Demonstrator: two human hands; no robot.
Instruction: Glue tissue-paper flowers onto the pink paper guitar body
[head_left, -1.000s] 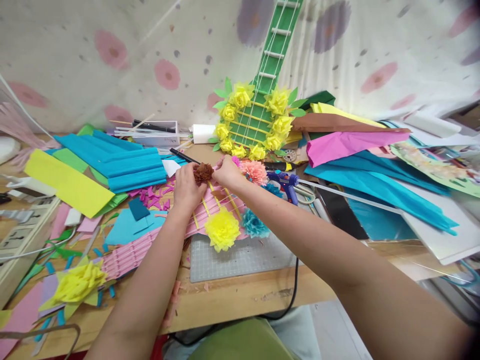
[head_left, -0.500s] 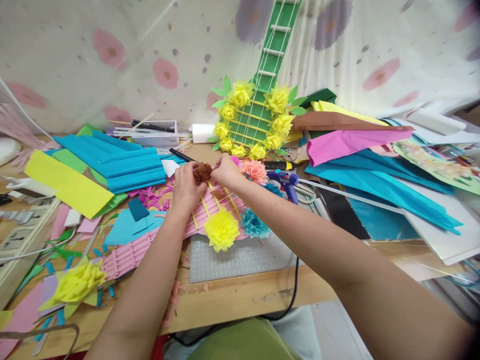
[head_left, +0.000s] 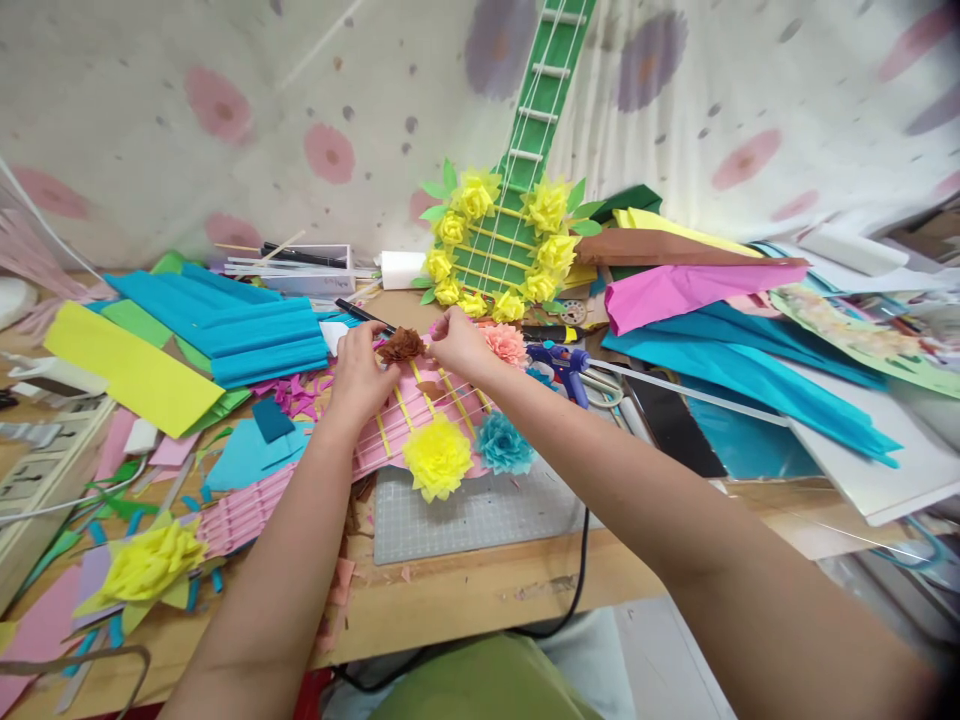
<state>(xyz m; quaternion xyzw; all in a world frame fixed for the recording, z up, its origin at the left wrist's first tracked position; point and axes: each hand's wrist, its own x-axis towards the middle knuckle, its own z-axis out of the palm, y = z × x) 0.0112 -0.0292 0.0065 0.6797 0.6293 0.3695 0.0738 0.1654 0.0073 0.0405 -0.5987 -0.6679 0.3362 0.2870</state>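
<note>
A pink paper guitar [head_left: 390,415] with yellow strips and strings lies slanted across the table. At its upper edge is a ruffled brown paper flower [head_left: 402,346]. My left hand [head_left: 358,376] curls around that flower's left side, thumb and fingers against it. Just right of it, my right hand [head_left: 457,345] is closed in a pinch; what it pinches is hidden. On the guitar's near side sit a yellow paper flower [head_left: 438,457] and a teal paper flower [head_left: 505,443]. Partly behind my right wrist is a coral paper flower [head_left: 505,344].
A blue glue gun [head_left: 561,368] with a long glue stick lies right of the guitar. Behind stands a green paper guitar [head_left: 499,245] ringed with yellow flowers. Blue crepe paper [head_left: 262,335], a power strip [head_left: 56,470], and a grey cutting mat [head_left: 450,525] are around.
My left hand has loosened slightly and moved a little left, showing more of the brown flower. My right hand stays pinched beside it. The whole view has shifted slightly.
</note>
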